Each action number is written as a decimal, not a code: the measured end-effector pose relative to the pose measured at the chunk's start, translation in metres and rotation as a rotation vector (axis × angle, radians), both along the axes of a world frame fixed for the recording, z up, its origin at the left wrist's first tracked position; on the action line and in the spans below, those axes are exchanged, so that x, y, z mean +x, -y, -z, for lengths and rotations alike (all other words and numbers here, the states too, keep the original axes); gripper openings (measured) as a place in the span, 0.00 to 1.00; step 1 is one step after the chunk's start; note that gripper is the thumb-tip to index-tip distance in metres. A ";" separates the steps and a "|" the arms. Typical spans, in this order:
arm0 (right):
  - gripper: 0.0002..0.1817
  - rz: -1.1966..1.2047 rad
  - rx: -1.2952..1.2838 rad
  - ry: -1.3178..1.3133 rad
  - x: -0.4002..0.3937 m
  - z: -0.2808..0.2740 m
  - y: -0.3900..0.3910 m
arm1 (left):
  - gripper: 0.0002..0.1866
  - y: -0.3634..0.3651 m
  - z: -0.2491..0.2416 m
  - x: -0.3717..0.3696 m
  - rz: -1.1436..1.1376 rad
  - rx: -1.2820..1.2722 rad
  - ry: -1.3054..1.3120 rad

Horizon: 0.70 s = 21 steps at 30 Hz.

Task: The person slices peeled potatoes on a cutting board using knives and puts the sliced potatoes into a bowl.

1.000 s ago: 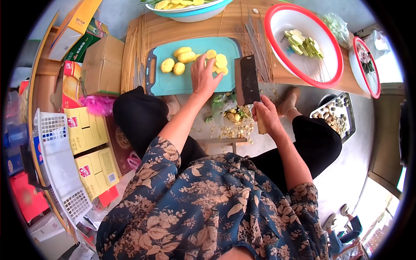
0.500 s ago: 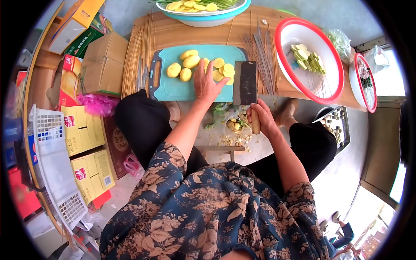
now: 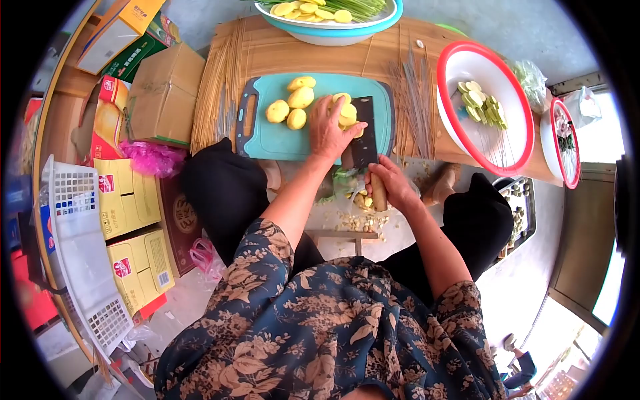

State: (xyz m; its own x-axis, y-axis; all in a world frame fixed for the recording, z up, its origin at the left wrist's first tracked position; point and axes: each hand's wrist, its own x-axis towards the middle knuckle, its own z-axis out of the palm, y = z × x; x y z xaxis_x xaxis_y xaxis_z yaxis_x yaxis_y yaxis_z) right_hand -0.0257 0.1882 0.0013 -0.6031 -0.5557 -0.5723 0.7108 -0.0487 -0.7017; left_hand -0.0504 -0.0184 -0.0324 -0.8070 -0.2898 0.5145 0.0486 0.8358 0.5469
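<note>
A teal cutting board (image 3: 273, 137) lies on a low wooden table (image 3: 280, 50). Peeled yellow potatoes (image 3: 293, 107) sit on it, with potato slices (image 3: 349, 113) to their right. My left hand (image 3: 328, 130) rests on the board and presses on the slices. My right hand (image 3: 390, 183) grips the wooden handle of a dark cleaver (image 3: 364, 133), whose blade lies over the board right beside my left hand's fingers.
A blue-rimmed bowl (image 3: 333, 27) of potato slices and greens stands at the table's far edge. A red-rimmed basin (image 3: 460, 67) of cut vegetables and metal skewers (image 3: 413, 100) are to the right, bamboo skewers (image 3: 217, 93) to the left. Cardboard boxes (image 3: 163, 93), white baskets (image 3: 80, 227); peelings on the floor (image 3: 357, 217).
My right hand has swung the cleaver leftward, from beside the board onto it, up against my left hand. My left hand stays on the potato slices.
</note>
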 end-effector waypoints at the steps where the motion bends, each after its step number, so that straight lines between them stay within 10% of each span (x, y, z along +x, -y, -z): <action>1: 0.06 -0.003 -0.002 -0.002 0.002 0.002 0.006 | 0.40 0.001 -0.002 0.000 0.011 0.008 -0.011; 14: 0.10 -0.012 -0.016 -0.063 0.017 -0.013 0.037 | 0.39 -0.001 -0.013 0.005 0.079 0.174 -0.051; 21: 0.08 0.050 -0.040 -0.142 -0.015 -0.080 0.047 | 0.42 0.011 -0.103 -0.036 0.158 0.139 -0.161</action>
